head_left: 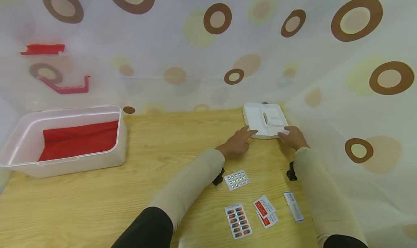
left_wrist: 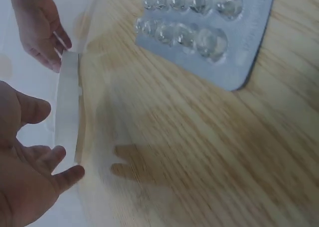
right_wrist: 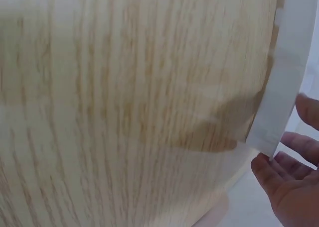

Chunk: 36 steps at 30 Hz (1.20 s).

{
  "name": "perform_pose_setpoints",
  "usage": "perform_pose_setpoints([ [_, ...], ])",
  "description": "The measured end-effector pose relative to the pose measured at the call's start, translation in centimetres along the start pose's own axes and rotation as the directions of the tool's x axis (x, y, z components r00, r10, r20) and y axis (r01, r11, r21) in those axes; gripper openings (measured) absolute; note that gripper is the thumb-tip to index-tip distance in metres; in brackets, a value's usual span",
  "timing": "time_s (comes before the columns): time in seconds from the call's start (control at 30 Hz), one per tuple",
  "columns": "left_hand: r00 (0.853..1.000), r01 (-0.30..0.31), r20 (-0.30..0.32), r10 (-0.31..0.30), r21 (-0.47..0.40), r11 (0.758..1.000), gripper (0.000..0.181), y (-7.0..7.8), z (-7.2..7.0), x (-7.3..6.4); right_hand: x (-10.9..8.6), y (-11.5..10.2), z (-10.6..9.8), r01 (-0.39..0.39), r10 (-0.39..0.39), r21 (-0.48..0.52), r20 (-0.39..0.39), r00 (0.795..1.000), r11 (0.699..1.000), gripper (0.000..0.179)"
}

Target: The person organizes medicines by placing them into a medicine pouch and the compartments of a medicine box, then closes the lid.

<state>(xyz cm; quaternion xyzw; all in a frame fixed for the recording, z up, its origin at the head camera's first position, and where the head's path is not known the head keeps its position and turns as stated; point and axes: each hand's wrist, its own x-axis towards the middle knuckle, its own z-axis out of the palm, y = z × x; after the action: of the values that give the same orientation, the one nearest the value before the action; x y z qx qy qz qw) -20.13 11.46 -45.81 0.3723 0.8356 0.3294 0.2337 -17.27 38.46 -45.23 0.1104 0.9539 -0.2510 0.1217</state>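
A white compartment tray (head_left: 265, 119) lies on the table at the back right, close to the patterned sheet. My left hand (head_left: 237, 142) is at its front left corner, one finger reaching over the rim; in the left wrist view its fingers are spread. Fingers of my right hand (right_wrist: 294, 174) touch the front right corner, not curled round it. Nearer me lie a silver blister pack (head_left: 237, 180) of round pills, a blister pack of orange-and-black capsules (head_left: 238, 221), two red-and-white packets (head_left: 265, 211) and a narrow white-and-blue packet (head_left: 293, 206).
A white plastic bin (head_left: 81, 162) with a red cloth (head_left: 81, 139) inside stands at the left. Its translucent lid with red clips (head_left: 70, 89) leans upright behind it. A sheet with circle prints (head_left: 182, 92) bounds the table at the back and right.
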Motion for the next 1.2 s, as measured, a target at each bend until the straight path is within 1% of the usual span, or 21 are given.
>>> perform_pose_setpoints([
  [0.1, 0.997, 0.079, 0.008, -0.08, 0.09, 0.993, 0.061, 0.0, -0.6, -0.1, 0.1, -1.1, 0.0, 0.044, -0.044, -0.015, 0.007, 0.999, 0.999, 0.065],
  [0.2, 0.992, 0.123, 0.019, -0.128, 0.159, 0.98, 0.057, -0.5, -1.6, -0.4, 0.1, -2.4, -0.2, 0.086, -0.086, -0.009, 0.016, 0.996, 0.996, 0.068],
  [0.27, 0.99, 0.137, 0.015, -0.142, 0.187, 0.973, 0.051, -1.0, -2.4, -0.6, 0.1, -3.2, -0.4, 0.105, -0.105, -0.004, 0.017, 0.994, 0.994, 0.062],
  [0.33, 0.985, 0.168, -0.001, -0.171, 0.195, 0.966, 0.044, -1.7, -3.3, -0.9, 0.3, -3.9, -0.5, 0.122, -0.122, 0.004, 0.006, 0.992, 0.992, 0.053],
  [0.4, 0.979, 0.205, -0.025, -0.205, 0.193, 0.959, 0.038, -2.5, -4.1, -1.2, 0.7, -4.3, -0.4, 0.114, -0.114, 0.029, 0.005, 0.993, 0.993, 0.043],
  [0.47, 0.969, 0.248, -0.05, -0.243, 0.202, 0.947, 0.041, -3.4, -4.8, -1.6, 1.1, -4.5, -0.2, 0.094, -0.094, 0.034, -0.002, 0.996, 0.995, 0.038],
  [0.5, 0.964, 0.267, -0.059, -0.26, 0.204, 0.942, 0.042, -3.9, -5.2, -1.8, 1.3, -4.6, -0.1, 0.084, -0.084, 0.033, 0.001, 0.996, 0.996, 0.039],
  [0.53, 0.959, 0.284, -0.077, -0.274, 0.21, 0.936, 0.04, -4.3, -5.5, -2.1, 1.5, -4.8, 0.0, 0.076, -0.076, 0.027, 0.005, 0.997, 0.997, 0.044],
  [0.6, 0.954, 0.3, -0.094, -0.286, 0.223, 0.928, 0.036, -5.3, -6.0, -2.6, 1.8, -5.1, 0.1, 0.075, -0.075, 0.0, 0.026, 0.997, 0.997, 0.061],
  [0.67, 0.954, 0.297, -0.117, -0.277, 0.224, 0.928, 0.031, -6.1, -6.7, -3.2, 2.1, -5.6, 0.0, 0.11, -0.108, -0.027, 0.066, 0.992, 0.994, 0.072],
  [0.7, 0.955, 0.291, -0.13, -0.268, 0.217, 0.932, 0.029, -6.4, -7.0, -3.5, 2.2, -5.8, -0.1, 0.142, -0.138, -0.033, 0.092, 0.986, 0.989, 0.072],
  [0.77, 0.954, 0.284, -0.158, -0.256, 0.193, 0.939, 0.028, -7.1, -7.5, -4.4, 2.5, -6.3, 0.0, 0.209, -0.204, -0.023, 0.144, 0.968, 0.978, 0.064],
  [0.87, 0.939, 0.299, -0.222, -0.263, 0.145, 0.943, 0.019, -7.8, -8.2, -6.1, 2.6, -7.0, 0.9, 0.282, -0.28, 0.019, 0.194, 0.94, 0.959, 0.044],
  [0.93, 0.921, 0.328, -0.259, -0.293, 0.107, 0.939, 0.016, -8.2, -8.6, -7.1, 2.5, -7.5, 1.6, 0.31, -0.313, 0.049, 0.206, 0.927, 0.95, 0.038],
  [1.0, 0.899, 0.357, -0.301, -0.319, 0.079, 0.931, 0.016, -8.7, -8.9, -8.1, 2.2, -8.2, 2.3, 0.35, -0.359, 0.078, 0.202, 0.911, 0.933, 0.034],
  [1.1, 0.876, 0.374, -0.353, -0.329, 0.064, 0.925, 0.018, -9.5, -9.4, -9.5, 1.6, -9.7, 3.3, 0.389, -0.397, 0.078, 0.185, 0.899, 0.918, 0.034],
  [1.17, 0.866, 0.379, -0.375, -0.329, 0.065, 0.923, 0.018, -9.9, -9.7, -10.7, 1.3, -10.7, 4.1, 0.404, -0.407, 0.056, 0.175, 0.896, 0.913, 0.034],
  [1.2, 0.865, 0.379, -0.379, -0.328, 0.068, 0.923, 0.017, -10.0, -9.8, -11.4, 1.0, -11.3, 4.4, 0.396, -0.397, 0.04, 0.179, 0.9, 0.917, 0.034],
])
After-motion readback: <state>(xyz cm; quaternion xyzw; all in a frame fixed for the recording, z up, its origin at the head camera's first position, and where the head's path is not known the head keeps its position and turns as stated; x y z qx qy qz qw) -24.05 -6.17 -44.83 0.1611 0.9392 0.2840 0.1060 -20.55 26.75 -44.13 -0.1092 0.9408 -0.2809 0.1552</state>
